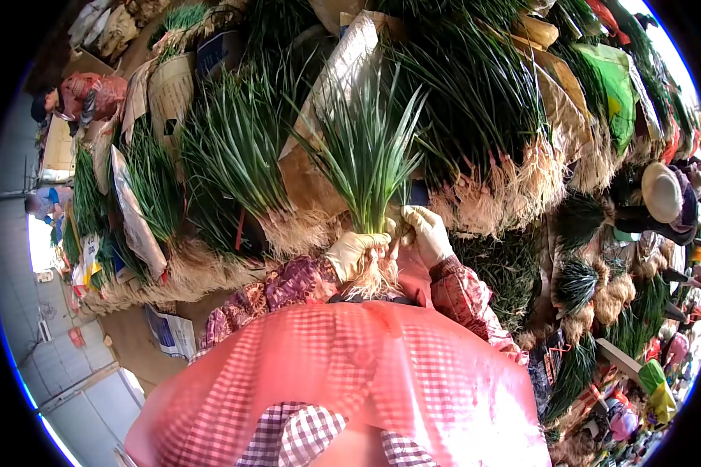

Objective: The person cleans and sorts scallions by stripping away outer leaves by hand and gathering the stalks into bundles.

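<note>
A bunch of onion-like green seedlings [370,167] stands upright in front of my chest, long leaves fanning up and pale roots [374,276] hanging below. My left hand [356,253], in a pale glove, is closed round the bunch just above the roots. At the bunch's right side is my right hand [427,233], also gloved, its fingers pinched together near the stems. Whatever lies between those fingertips is too small to make out. Behind the bunch, a sheet of brown paper [308,183] leans among more seedlings.
Dense rows of seedlings [475,101] with roots toward me stretch across the front. Tied bundles [580,284] lie at right, near a person in a pale hat [662,193]. Another person in red [93,97] is at far left. A red apron [327,366] covers my lap.
</note>
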A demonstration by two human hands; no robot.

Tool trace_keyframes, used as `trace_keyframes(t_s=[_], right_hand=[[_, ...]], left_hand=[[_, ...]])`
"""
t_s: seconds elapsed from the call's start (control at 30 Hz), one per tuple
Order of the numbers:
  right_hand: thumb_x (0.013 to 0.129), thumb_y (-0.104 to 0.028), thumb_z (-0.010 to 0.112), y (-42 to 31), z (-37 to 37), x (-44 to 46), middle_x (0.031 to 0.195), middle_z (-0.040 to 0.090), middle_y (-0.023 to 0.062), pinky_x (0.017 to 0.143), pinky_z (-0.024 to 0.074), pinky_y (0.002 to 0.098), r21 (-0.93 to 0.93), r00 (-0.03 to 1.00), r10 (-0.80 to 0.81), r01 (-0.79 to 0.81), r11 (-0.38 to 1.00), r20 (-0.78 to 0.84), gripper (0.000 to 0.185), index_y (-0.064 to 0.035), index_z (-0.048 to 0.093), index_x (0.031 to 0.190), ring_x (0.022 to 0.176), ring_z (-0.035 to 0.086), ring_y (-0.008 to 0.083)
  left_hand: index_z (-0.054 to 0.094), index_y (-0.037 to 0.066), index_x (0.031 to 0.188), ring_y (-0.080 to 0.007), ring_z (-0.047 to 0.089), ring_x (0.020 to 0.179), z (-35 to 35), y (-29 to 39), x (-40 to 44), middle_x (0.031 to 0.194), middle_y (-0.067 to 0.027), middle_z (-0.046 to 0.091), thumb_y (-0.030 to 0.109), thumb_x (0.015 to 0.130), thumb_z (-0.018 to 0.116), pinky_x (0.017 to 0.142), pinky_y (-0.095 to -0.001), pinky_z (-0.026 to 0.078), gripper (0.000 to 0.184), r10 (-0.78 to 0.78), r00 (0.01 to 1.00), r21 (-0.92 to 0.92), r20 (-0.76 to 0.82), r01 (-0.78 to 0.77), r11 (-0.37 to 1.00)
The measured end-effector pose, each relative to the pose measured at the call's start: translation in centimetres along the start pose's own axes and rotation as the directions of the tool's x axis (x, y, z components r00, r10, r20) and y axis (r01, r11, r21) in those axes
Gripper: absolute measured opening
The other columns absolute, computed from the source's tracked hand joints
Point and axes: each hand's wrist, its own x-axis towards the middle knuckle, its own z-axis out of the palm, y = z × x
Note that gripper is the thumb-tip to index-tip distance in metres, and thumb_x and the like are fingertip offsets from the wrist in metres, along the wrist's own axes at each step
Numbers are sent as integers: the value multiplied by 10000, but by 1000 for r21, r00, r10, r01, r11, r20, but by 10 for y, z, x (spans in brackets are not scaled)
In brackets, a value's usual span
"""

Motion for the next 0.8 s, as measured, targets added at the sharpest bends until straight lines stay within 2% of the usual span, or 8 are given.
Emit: trace_keyframes(t_s=[0.17,0.3,0.33,0.43,0.47,0.57,0.7,0.8], right_hand=[[945,-172,516,11,10,3,917,666,43,511,447,206,400,999,20,-3,916,-36,202,-12,613,1022,596,554,59],[937,-218,544,4,-4,-1,986,661,50,570,468,227,335,977,171,-204,920,128,260,-34,598,1112,690,576,82],[922,-292,573,22,-7,12,950,661,32,552,453,218,461,970,209,-242,854,122,322,-61,592,1145,651,557,79],[906,-327,595,21,4,15,898,652,2,499,408,192,353,993,120,-118,928,16,337,-64,609,1116,604,522,45],[911,-286,593,7,3,12,876,648,14,514,430,203,39,985,169,-170,985,21,295,-37,611,1069,623,548,57],[918,-247,586,-1,9,10,828,646,25,540,453,226,35,986,127,-132,991,107,244,-27,611,1021,636,555,60],[934,-207,560,6,12,6,747,642,32,554,462,253,-119,993,-42,55,991,112,207,-8,611,960,616,564,91],[888,-113,559,-4,-1,2,720,638,83,555,482,276,-712,884,-422,429,556,203,108,-16,602,864,611,601,155]], left_hand=[[599,-7,1039,-188,624,712,5,1,-5,794,-116,634,-21,825,598,605,-248,496,215,-101,994,-195,43,107,975],[601,-19,1029,-221,637,779,-2,-5,3,851,-143,647,-15,824,601,679,-321,523,205,-49,998,-139,34,53,989],[602,-19,1029,-227,639,785,-10,-7,6,863,-147,649,-13,824,603,692,-338,527,205,-64,997,-132,31,68,989],[603,-12,1039,-221,636,757,-10,-4,3,856,-142,648,-6,828,604,674,-333,527,210,-167,986,-123,-5,165,979],[604,-8,1044,-215,633,740,-7,-2,2,847,-137,646,-4,831,604,659,-323,525,213,-208,978,-123,-21,204,971],[597,-11,1031,-185,590,677,-7,-5,0,797,-109,630,5,831,614,623,-313,494,202,-59,998,-51,-17,59,997],[579,9,1050,-175,578,630,-6,-5,0,754,-100,605,-3,834,597,582,-299,493,218,-85,996,-38,-42,83,996],[546,1,1071,-175,581,627,-8,-3,0,767,-98,589,-24,824,567,561,-276,500,249,-120,993,-50,16,121,991]])
